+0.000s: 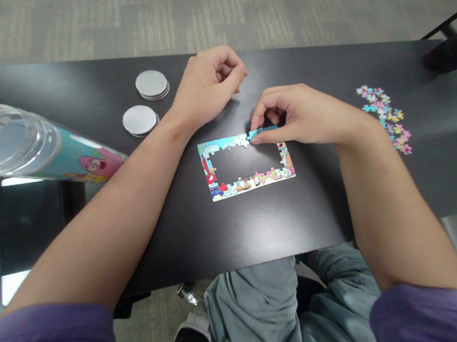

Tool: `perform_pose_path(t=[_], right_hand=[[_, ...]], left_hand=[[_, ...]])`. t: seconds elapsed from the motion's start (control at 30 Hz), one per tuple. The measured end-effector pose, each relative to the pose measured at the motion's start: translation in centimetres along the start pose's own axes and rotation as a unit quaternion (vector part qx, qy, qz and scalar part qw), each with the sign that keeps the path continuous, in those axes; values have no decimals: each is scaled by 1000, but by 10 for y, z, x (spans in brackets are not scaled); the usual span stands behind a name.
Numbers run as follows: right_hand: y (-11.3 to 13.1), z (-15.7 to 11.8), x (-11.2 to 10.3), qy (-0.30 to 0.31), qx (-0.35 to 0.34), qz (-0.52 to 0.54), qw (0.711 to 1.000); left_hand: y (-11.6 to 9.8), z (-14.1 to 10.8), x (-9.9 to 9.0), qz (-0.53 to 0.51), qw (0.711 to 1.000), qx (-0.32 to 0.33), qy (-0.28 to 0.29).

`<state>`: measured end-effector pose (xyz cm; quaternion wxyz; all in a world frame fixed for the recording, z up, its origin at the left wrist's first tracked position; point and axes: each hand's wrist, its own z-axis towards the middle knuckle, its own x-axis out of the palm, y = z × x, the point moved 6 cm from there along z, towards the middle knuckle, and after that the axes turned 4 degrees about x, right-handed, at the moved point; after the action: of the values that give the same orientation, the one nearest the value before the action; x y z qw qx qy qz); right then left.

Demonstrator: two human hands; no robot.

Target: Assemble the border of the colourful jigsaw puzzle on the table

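Observation:
A rectangular frame of joined puzzle pieces [239, 187] lies on the dark table, its middle showing bare tabletop. My right hand [288, 116] is at its top edge, thumb and forefinger pinched on a blue puzzle piece [254, 134] and covering part of the top right side. Above the frame, my left hand [217, 81] rests with its fingers curled in; whether anything is inside them is hidden. A loose pile of small colorful puzzle pieces [388, 115] lies right of my right forearm.
Two small stacks of round silvery discs [152, 84] sit beyond my left forearm. A clear cylindrical container with cartoon print [80, 156] stands at the left, beside a dark tablet-like object [29, 223]. A black object [453, 49] is at the far right edge of the table [240, 233].

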<state>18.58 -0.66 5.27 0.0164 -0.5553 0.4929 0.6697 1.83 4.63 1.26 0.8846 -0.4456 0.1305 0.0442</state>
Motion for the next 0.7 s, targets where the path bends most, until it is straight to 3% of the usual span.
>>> perform_pose_path(t=[0.7], right_hand=[[10,7,13,4,-36,24,999]], left_hand=[[0,0,0,4,1000,10,-4]])
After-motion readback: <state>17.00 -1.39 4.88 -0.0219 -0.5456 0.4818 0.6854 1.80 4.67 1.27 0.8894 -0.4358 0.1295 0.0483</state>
